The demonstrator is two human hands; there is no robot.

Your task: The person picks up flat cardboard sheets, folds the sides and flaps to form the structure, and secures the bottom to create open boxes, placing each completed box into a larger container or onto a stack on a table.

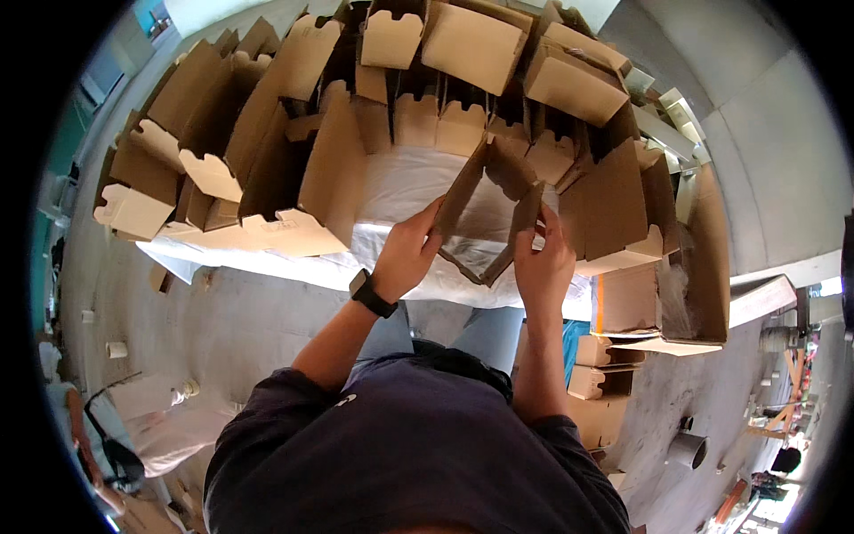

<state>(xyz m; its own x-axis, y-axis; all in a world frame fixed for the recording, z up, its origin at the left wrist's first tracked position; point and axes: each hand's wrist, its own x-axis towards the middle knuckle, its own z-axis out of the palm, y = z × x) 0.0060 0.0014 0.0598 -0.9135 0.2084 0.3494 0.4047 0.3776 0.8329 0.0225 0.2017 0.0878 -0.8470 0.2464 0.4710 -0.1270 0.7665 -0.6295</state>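
Observation:
Between my hands a brown cardboard box (463, 192) stands opened into a skewed four-sided frame. White cloth shows through its middle, so no bottom is closed across it. My left hand (405, 256) grips the box's left wall, with fingers partly hidden behind the board. On the opposite wall, my right hand (545, 264) pinches the edge between thumb and fingers. The white cloth (400, 189) covers the table under and around the box. A dark watch (372, 293) is on my left wrist.
Several open cardboard boxes with notched flaps stand in rows at the left (334, 169) and along the back (471, 44). More boxes (609, 209) crowd close on the right. A large open carton (703, 267) sits beyond them, and smaller boxes (598, 405) are stacked below the table's right end.

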